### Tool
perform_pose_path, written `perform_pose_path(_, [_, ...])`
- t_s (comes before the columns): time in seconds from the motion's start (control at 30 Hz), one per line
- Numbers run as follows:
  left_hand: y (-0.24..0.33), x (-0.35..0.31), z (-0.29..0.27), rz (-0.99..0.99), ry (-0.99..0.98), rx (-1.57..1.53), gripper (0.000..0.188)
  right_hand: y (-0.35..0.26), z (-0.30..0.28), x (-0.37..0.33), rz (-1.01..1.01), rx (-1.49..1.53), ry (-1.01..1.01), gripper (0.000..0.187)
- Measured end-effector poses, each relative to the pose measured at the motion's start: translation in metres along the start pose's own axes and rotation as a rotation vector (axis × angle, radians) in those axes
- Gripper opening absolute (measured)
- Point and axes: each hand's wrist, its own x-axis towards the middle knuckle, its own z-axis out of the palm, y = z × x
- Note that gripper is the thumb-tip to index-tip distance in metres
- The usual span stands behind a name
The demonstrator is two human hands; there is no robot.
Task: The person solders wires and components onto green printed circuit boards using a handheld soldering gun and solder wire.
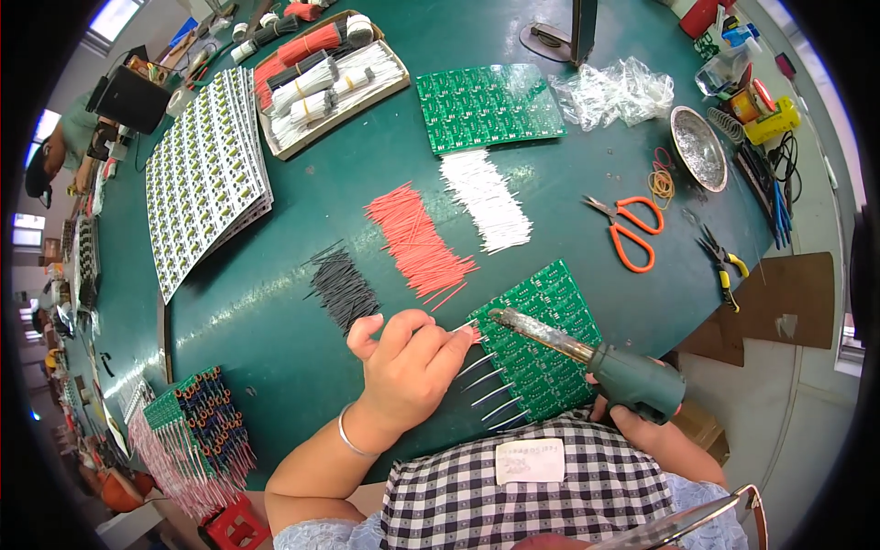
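My left hand (pixel 410 365) is closed in a pinch on a short wire (pixel 468 324) at the left edge of a green circuit board panel (pixel 541 353). Its fingers partly hide the wire, which looks whitish, with red beside it. Several thin dark and white wires (pixel 495 397) stick out of that same edge, nearer to me. My right hand (pixel 631 427) grips a soldering iron (pixel 642 380) by its thick dark green handle. The iron's long metal tip lies over the panel and points left, close to my left fingertips.
Piles of black wires (pixel 342 289), red wires (pixel 419 240) and white wires (pixel 486 200) lie beyond my left hand. Another green panel (pixel 490 105) sits behind them. Orange-handled scissors (pixel 631 231), pliers (pixel 725 266) and a metal bowl (pixel 699 148) are at right. Stacked white panels (pixel 206 174) stand left.
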Motion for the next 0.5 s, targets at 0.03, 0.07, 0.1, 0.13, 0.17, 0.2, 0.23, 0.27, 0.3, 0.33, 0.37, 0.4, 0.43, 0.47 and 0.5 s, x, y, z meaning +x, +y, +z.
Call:
perform_pose_path(0.03, [0.0001, 0.0007, 0.0004, 0.002, 0.002, -0.005, 0.014, -0.0001, -0.0006, -0.001, -0.007, -0.024, -0.024, 0.03])
perform_pose_path(0.07, [0.0006, 0.0015, 0.0008, 0.004, 0.009, -0.001, 0.013, 0.0003, -0.0015, -0.0019, -0.014, -0.048, -0.049, 0.03])
perform_pose_path(0.1, [0.0008, 0.0023, 0.0011, 0.006, 0.015, 0.003, 0.012, 0.002, -0.0032, -0.0033, -0.014, -0.05, -0.046, 0.03])
perform_pose_path(0.13, [0.0004, 0.0019, 0.0013, 0.005, 0.018, 0.003, 0.012, 0.0048, -0.0055, -0.0045, -0.032, -0.065, -0.081, 0.037])
perform_pose_path(0.17, [-0.0001, 0.0014, 0.0017, 0.008, 0.02, 0.009, 0.012, 0.0061, -0.0065, -0.005, -0.051, -0.079, -0.118, 0.044])
perform_pose_path(0.2, [-0.0005, 0.0009, 0.002, 0.011, 0.021, 0.015, 0.011, 0.0056, -0.0059, -0.0044, -0.052, -0.081, -0.119, 0.044])
perform_pose_path(0.23, [-0.0003, 0.0007, 0.0025, 0.012, 0.023, 0.014, 0.011, 0.0053, -0.005, -0.0041, -0.048, -0.075, -0.117, 0.043])
perform_pose_path(0.27, [0.0, 0.0005, 0.0029, 0.014, 0.022, 0.013, 0.011, 0.0051, -0.0046, -0.004, -0.044, -0.069, -0.116, 0.043])
perform_pose_path(0.3, [0.0003, 0.0004, 0.0031, 0.015, 0.022, 0.013, 0.011, 0.0059, -0.0049, -0.0042, -0.045, -0.07, -0.116, 0.043])
perform_pose_path(0.33, [0.0, 0.0007, 0.0031, 0.015, 0.021, 0.013, 0.011, 0.0078, -0.0056, -0.0035, -0.064, -0.098, -0.131, 0.044])
perform_pose_path(0.37, [-0.0002, 0.001, 0.0028, 0.013, 0.018, 0.012, 0.011, 0.0089, -0.006, -0.003, -0.082, -0.125, -0.145, 0.045])
perform_pose_path(0.4, [-0.0005, 0.0012, 0.0028, 0.011, 0.015, 0.012, 0.011, 0.0092, -0.006, -0.0028, -0.081, -0.125, -0.146, 0.045])
perform_pose_path(0.43, [-0.0005, 0.001, 0.0027, 0.011, 0.015, 0.012, 0.011, 0.0092, -0.006, -0.0034, -0.06, -0.131, -0.143, 0.045])
perform_pose_path(0.47, [-0.0007, 0.0007, 0.0027, 0.013, 0.012, 0.014, 0.011, 0.0091, -0.0059, -0.0038, -0.04, -0.136, -0.139, 0.046])
perform_pose_path(0.5, [-0.0007, 0.0004, 0.0026, 0.014, 0.009, 0.015, 0.012, 0.0083, -0.0058, -0.0035, -0.039, -0.136, -0.14, 0.046])
